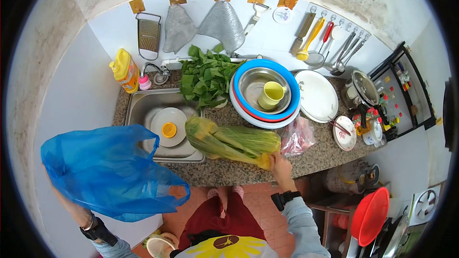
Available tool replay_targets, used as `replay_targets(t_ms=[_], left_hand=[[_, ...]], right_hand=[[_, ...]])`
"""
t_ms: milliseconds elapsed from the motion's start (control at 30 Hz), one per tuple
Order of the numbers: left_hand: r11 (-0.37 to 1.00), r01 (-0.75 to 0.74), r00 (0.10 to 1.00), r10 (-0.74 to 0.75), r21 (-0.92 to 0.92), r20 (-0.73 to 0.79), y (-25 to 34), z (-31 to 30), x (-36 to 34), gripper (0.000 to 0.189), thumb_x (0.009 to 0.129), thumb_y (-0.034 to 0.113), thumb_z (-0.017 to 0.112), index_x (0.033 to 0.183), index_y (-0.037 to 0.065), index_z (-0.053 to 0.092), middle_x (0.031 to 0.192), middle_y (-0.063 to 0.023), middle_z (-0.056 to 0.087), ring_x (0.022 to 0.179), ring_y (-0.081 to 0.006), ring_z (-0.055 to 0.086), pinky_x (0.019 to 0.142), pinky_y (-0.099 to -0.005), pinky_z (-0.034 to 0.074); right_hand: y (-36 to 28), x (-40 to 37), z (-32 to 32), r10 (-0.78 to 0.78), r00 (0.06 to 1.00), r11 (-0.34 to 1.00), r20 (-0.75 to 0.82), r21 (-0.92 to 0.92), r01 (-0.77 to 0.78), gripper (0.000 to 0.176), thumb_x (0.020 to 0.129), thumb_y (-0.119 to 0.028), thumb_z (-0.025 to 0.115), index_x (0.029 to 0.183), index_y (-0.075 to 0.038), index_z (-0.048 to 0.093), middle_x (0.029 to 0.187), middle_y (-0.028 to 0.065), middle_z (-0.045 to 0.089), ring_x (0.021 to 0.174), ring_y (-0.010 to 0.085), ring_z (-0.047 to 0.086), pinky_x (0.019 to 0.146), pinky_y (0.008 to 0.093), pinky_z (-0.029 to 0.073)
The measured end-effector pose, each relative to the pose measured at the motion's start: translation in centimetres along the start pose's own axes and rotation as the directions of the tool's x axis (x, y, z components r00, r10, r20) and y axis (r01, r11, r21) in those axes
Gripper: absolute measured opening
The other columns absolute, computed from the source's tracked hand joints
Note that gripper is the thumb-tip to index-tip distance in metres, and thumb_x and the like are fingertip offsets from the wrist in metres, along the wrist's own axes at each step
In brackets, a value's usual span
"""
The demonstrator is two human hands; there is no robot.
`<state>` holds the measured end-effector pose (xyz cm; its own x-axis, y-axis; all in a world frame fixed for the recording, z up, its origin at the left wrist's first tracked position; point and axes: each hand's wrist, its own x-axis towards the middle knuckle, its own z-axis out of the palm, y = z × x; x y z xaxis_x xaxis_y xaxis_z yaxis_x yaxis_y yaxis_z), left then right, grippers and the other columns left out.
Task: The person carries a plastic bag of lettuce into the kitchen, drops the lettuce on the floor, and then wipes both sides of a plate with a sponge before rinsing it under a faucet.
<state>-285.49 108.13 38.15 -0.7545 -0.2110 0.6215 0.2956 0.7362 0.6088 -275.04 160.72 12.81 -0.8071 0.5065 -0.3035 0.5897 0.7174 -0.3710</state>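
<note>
My right hand (281, 166) is closed on the gathered end of a yellow plastic bag of long green vegetables (234, 141), which lies along the counter's front edge beside the sink. A large blue plastic bag (110, 172) hangs in the air at the left, held up by my left hand, whose fingers are hidden behind it. Leafy greens (208, 74) are heaped at the sink's back right corner. To the right of my right hand lies a clear plastic bag with pinkish contents, perhaps meat (298, 137).
The steel sink (193, 155) holds a white plate (178, 120) with an orange round item (169, 130). Behind the yellow bag stand stacked basins (295, 88) with a green cup (271, 94). Farther right are a white platter (318, 100) and a small bowl with chopsticks (344, 138).
</note>
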Motion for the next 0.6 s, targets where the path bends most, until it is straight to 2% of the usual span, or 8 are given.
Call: replay_targets(t_ms=[67, 167, 267, 300, 367, 433, 500, 600], left_hand=[[0.998, 0.026, 1.000, -0.026, -0.062, 0.004, 0.5, 0.9, 0.0, 0.069, 0.086, 0.022, 0.060, 0.142, 0.000, 0.027, 0.137, -0.0135, 0.040, 0.121, -0.0234, 0.043, 0.101, -0.0363, 0.036], [0.967, 0.073, 0.997, -0.078, -0.243, -0.012, 0.6, 1.8, 0.0, 0.065, 0.089, 0.023, 0.056, 0.142, 0.000, 0.027, 0.137, -0.0136, 0.041, 0.121, -0.0236, 0.044, 0.101, -0.0365, 0.036], [0.984, -0.050, 0.997, 0.060, -0.174, 0.054, 1.3, 2.1, 0.2, 0.062, 0.092, 0.025, 0.052, 0.143, 0.001, 0.026, 0.138, -0.0135, 0.040, 0.121, -0.0240, 0.043, 0.101, -0.0363, 0.035], [0.987, -0.007, 0.997, 0.019, -0.161, 0.070, 2.0, 2.4, 0.2, 0.061, 0.093, 0.026, 0.051, 0.143, 0.001, 0.026, 0.138, -0.0134, 0.040, 0.121, -0.0245, 0.044, 0.102, -0.0368, 0.035], [0.990, 0.033, 0.997, -0.024, -0.138, 0.072, 2.3, 2.8, 0.3, 0.061, 0.093, 0.028, 0.050, 0.143, 0.002, 0.027, 0.138, -0.0133, 0.039, 0.121, -0.0251, 0.044, 0.102, -0.0373, 0.035], [0.823, 0.145, 0.989, -0.114, -0.549, 0.091, 1.3, 3.0, -0.1, 0.066, 0.092, 0.020, 0.053, 0.145, 0.002, 0.019, 0.144, -0.0155, 0.032, 0.127, -0.0269, 0.038, 0.106, -0.0393, 0.032], [0.748, 0.243, 0.970, -0.198, -0.618, 0.142, 2.3, 3.6, 0.2, 0.060, 0.092, 0.022, 0.053, 0.141, 0.001, 0.028, 0.138, -0.0153, 0.039, 0.123, -0.0253, 0.043, 0.104, -0.0387, 0.034], [0.590, 0.452, 0.891, -0.340, -0.669, 0.302, 5.6, 4.8, 1.5, 0.047, 0.093, 0.026, 0.054, 0.128, -0.002, 0.043, 0.120, -0.0114, 0.054, 0.107, -0.0189, 0.053, 0.092, -0.0337, 0.042]], right_hand=[[0.5, 0.0, 0.1, -0.234, 0.955, 0.970, -0.181, -0.112, 0.216, 0.047, 0.076, -0.023, 0.069, 0.118, -0.008, 0.053, 0.121, 0.0157, 0.055, 0.101, 0.0319, 0.057, 0.069, 0.0423, 0.052], [-1.9, 0.1, -2.5, -0.241, 0.913, 0.953, -0.331, -0.258, 0.158, 0.059, 0.075, -0.021, 0.070, 0.127, -0.008, 0.047, 0.131, 0.0181, 0.047, 0.103, 0.0344, 0.056, 0.079, 0.0416, 0.051], [1.0, 3.5, -1.5, -0.360, 0.867, 0.928, -0.345, -0.229, 0.294, 0.062, 0.076, -0.018, 0.068, 0.131, -0.005, 0.043, 0.135, 0.0188, 0.043, 0.114, 0.0362, 0.049, 0.089, 0.0416, 0.047], [2.4, 4.9, -0.3, -0.274, 0.918, 0.961, -0.288, -0.036, 0.276, 0.060, 0.076, -0.015, 0.067, 0.129, -0.003, 0.043, 0.135, 0.0184, 0.043, 0.115, 0.0377, 0.048, 0.095, 0.0426, 0.042], [3.2, 5.6, -0.3, -0.238, 0.938, 0.969, -0.253, 0.001, 0.247, 0.058, 0.076, -0.015, 0.067, 0.128, -0.002, 0.044, 0.134, 0.0186, 0.044, 0.114, 0.0378, 0.049, 0.095, 0.0430, 0.043], [2.3, 5.8, -0.7, -0.235, 0.951, 0.968, -0.201, 0.045, 0.249, 0.056, 0.077, -0.014, 0.066, 0.128, -0.002, 0.045, 0.133, 0.0188, 0.045, 0.113, 0.0380, 0.049, 0.094, 0.0434, 0.043], [-1.0, 3.0, -4.1, -0.345, 0.865, 0.932, -0.364, -0.244, 0.269, 0.053, 0.078, -0.014, 0.065, 0.127, -0.003, 0.046, 0.123, 0.0186, 0.052, 0.112, 0.0368, 0.051, 0.093, 0.0440, 0.043], [-7.7, -0.2, -10.0, -0.501, 0.791, 0.806, -0.352, 0.143, 0.574, 0.056, 0.076, -0.015, 0.070, 0.126, -0.004, 0.049, 0.126, 0.0194, 0.050, 0.115, 0.0369, 0.050, 0.096, 0.0433, 0.041]])
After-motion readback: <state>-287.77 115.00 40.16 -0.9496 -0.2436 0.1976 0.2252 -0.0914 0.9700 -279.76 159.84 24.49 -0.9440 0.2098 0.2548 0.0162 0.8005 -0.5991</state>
